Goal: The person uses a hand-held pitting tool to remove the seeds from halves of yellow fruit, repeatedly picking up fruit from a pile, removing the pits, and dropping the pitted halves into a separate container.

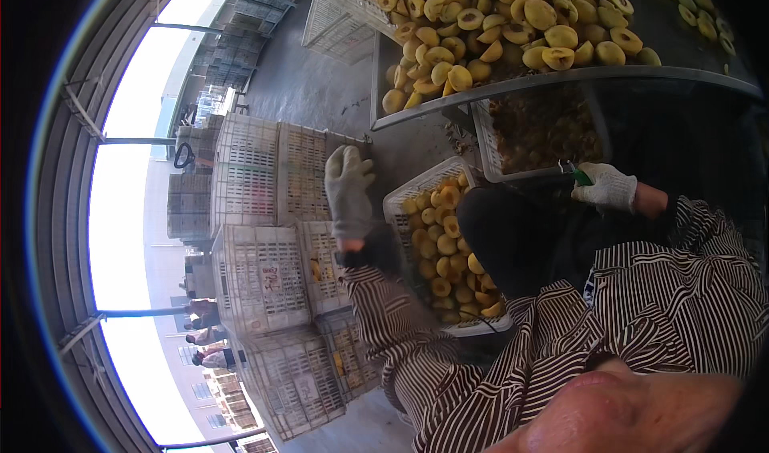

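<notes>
My left hand, in a pale work glove, is raised beside stacked white crates with its fingers apart and nothing in it. My right hand, in a white knit glove, grips a green-handled pitting tool with a small metal loop at its end. Between my hands, low down, a white crate holds yellow peach halves. In front of the tool stands another white crate with dark brown scraps, apparently pits, in it. A heap of yellow peach halves lies on the metal table ahead.
Slatted white crates are stacked high at my left, some with yellow fruit inside. Another white crate stands beyond the table's left end. The table's raised metal rim runs in front of me. Several people are far off at the left.
</notes>
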Action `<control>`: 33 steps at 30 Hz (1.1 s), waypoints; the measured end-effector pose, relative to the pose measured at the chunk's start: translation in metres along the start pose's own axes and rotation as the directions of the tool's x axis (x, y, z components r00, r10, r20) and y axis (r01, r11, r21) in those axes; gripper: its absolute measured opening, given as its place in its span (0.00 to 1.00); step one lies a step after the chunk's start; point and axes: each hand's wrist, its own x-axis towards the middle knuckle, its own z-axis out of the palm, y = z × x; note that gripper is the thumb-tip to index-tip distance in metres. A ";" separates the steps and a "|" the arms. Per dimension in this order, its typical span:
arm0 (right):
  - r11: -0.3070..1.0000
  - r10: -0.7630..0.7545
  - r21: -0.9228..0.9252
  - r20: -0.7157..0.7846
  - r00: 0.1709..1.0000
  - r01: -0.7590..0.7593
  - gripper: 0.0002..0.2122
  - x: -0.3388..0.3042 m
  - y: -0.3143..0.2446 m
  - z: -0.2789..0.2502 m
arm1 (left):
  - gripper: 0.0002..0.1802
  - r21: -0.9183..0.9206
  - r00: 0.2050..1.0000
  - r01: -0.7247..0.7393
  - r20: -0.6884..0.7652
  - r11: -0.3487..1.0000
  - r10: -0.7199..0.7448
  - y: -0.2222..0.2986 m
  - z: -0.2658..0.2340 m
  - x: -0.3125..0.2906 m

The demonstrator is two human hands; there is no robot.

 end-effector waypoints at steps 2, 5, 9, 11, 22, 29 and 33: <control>0.996 -0.003 -0.092 -0.042 0.999 -0.001 0.18 0.002 0.005 0.002 | 0.09 0.033 0.998 0.031 0.056 0.999 -0.033 -0.025 0.055 0.057; 0.994 0.069 -0.080 -0.080 0.994 -0.075 0.20 0.000 0.014 -0.001 | 0.08 0.302 0.994 0.067 0.066 0.951 -0.091 -0.054 0.115 0.120; 0.992 0.124 -0.024 -0.112 0.986 -0.128 0.21 -0.009 0.022 -0.002 | 0.13 0.813 0.984 -0.155 0.077 0.561 0.160 -0.066 0.164 0.159; 0.982 0.188 0.024 -0.121 0.975 -0.186 0.22 -0.013 0.023 -0.002 | 0.17 0.841 0.870 -0.360 0.147 0.404 0.470 -0.061 0.176 0.166; 0.964 0.254 0.077 0.010 0.967 -0.254 0.24 -0.019 0.017 -0.021 | 0.21 0.870 0.964 -0.239 0.160 0.430 0.213 -0.045 0.197 0.220; 0.967 0.248 0.068 -0.008 0.969 -0.247 0.23 -0.005 0.028 -0.016 | 0.26 0.671 0.992 -0.046 0.116 0.740 -0.044 -0.111 0.189 0.263; 0.997 -0.008 -0.080 -0.066 0.998 0.002 0.19 0.002 0.039 -0.011 | 0.22 0.653 0.957 -0.242 0.282 0.718 0.066 -0.140 0.167 0.277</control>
